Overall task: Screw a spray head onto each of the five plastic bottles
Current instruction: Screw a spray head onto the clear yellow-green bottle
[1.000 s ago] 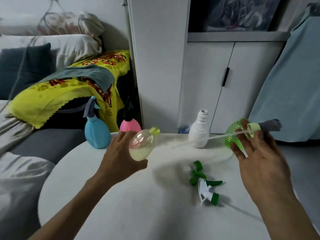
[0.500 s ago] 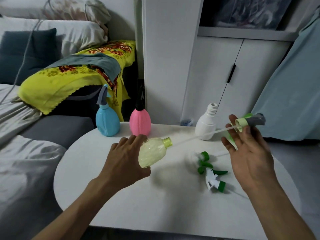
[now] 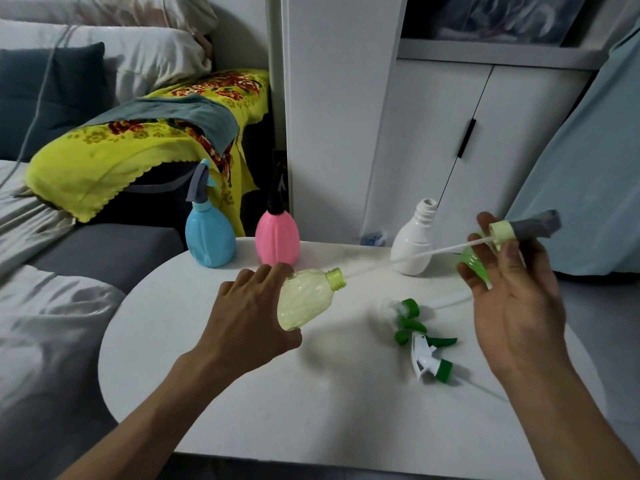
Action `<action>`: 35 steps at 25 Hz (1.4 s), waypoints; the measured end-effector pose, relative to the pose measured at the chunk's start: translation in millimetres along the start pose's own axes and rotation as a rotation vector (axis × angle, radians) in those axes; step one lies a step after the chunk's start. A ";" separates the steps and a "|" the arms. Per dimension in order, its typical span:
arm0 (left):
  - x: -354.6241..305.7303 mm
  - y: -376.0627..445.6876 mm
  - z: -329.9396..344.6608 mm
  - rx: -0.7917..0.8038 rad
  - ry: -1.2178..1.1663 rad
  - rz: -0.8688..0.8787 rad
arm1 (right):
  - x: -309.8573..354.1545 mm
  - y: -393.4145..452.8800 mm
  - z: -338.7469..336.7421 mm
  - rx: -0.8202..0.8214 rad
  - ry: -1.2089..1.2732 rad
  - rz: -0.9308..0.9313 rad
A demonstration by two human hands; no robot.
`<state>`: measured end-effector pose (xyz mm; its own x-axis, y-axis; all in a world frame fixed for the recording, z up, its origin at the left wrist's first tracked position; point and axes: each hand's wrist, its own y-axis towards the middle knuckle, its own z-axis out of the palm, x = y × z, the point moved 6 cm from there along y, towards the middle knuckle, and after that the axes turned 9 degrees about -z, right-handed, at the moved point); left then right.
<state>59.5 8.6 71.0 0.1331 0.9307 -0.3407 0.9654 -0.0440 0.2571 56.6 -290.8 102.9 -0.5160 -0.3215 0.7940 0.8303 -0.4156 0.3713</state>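
Round white surface point(image 3: 311, 403): blue bottle point(image 3: 210, 241) and pink bottle point(image 3: 277, 237) capped, white bottle point(image 3: 414, 249) open-necked.
Left hand point(image 3: 247, 322) grips yellow bottle point(image 3: 306, 299), tilted, neck toward right.
Right hand point(image 3: 512, 299) fingers pinch grey spray head point(image 3: 519, 231).
Change: dip tube point(image 3: 408, 256) tip has closed on neck since a second ago; insertion imminent, judged.
Two green-white spray heads point(image 3: 424, 344) lie loose between hands.

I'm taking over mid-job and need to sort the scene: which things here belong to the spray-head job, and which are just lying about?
Job:
yellow bottle, in left hand
grey spray head, in right hand
green bottle behind the right hand's fingers
white bottle, neck open
blue bottle and pink bottle, heads on
two loose green spray heads

Lying about:
yellow blanket
pillows
cupboard
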 end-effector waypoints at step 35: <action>-39.6 -7.9 -13.8 -0.081 0.156 0.257 | -18.0 -45.0 42.9 0.554 -0.887 -0.182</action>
<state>43.5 -22.9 95.0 0.3287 0.9375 -0.1142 0.8826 -0.2619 0.3905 37.5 -229.8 92.5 -0.4893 0.5353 0.6885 0.8514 0.1224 0.5100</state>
